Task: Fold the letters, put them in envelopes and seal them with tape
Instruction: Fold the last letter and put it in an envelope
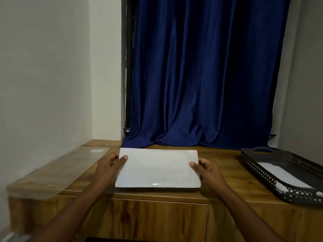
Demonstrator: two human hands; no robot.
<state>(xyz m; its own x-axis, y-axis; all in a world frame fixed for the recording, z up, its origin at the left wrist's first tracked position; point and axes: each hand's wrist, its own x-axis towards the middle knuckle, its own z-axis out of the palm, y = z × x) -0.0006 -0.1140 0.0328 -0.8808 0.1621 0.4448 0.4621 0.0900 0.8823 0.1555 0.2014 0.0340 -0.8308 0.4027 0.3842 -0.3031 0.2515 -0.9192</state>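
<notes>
Left of the white envelope (158,169), a clear plastic sheet (59,172) lies on the wooden cabinet (157,213). The left hand (109,165) pinches the envelope's left edge, thumb on top; the right hand (208,169) pinches its right edge likewise. Right of the envelope, a dark mesh tray (262,169) holds white paper (283,175).

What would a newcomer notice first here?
The white envelope at centre, held over the wooden cabinet by its short edges, left hand and right hand pinching it. Behind hangs a blue curtain; at right a black tray holds white paper.
</notes>
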